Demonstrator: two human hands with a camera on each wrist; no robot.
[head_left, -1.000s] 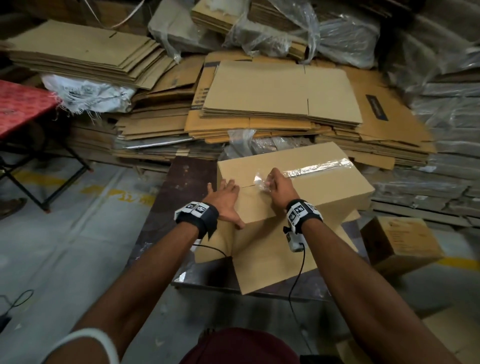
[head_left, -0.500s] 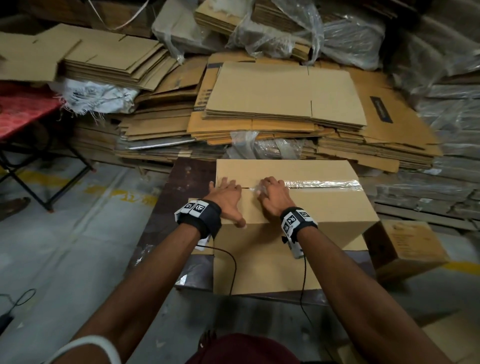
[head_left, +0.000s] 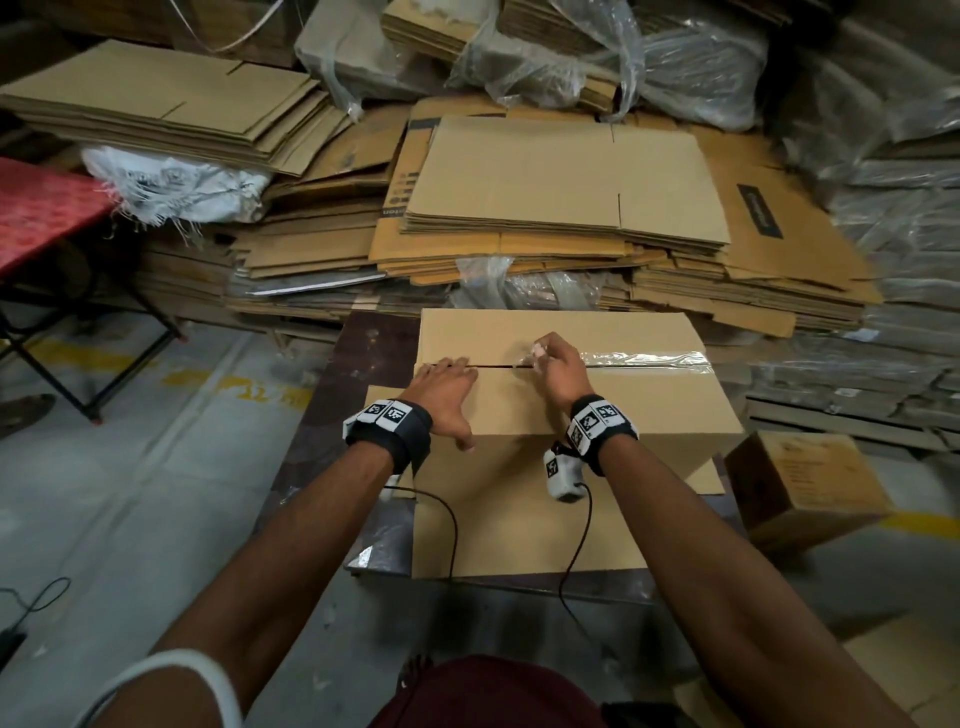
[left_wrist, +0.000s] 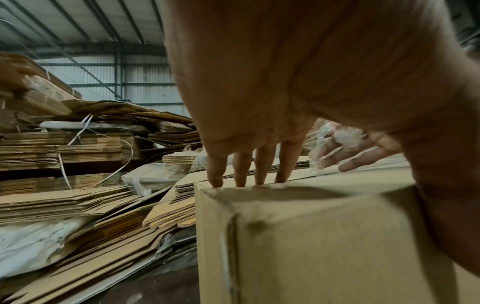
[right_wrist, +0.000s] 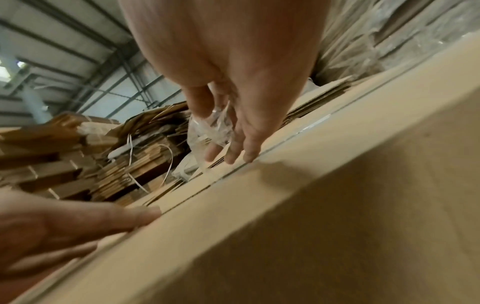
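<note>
Tape (head_left: 644, 358), clear, on the box (head_left: 597, 415), along the top seam (head_left: 493, 366). Loose end bunched into a crinkled wad (right_wrist: 210, 127), pinched between thumb and first fingers of the right hand (head_left: 563, 374). Other fingers fanned down toward the cardboard, touching or nearly so. Firm pinch, nothing else in it. Left hand (head_left: 441, 389) flat and spread, fingertips (left_wrist: 241, 181) pressing the near flap right beside the seam. Gripping nothing, just pinning.

From the wad rightward: strip stuck down, glossy, reaching the box's right edge. Left of the wad: bare seam, a thin dark gap between the flaps.

Best way on from here, by the look of it: pull low and back along the seam toward the right edge, not straight up. Less chance that way of tearing the paper face or snapping the film. Keep the pinch close to the peel line and re-grip nearer the cardboard with every bit of slack. Keep the left palm weighting the flap, to hold the box planted on the table (head_left: 374, 353) and the flap down against the pull. Steady, even speed, no jerks.

Further out: stacks (head_left: 561, 182) of flat cardboard behind, a small carton (head_left: 800, 483) on the floor at right, well apart.
</note>
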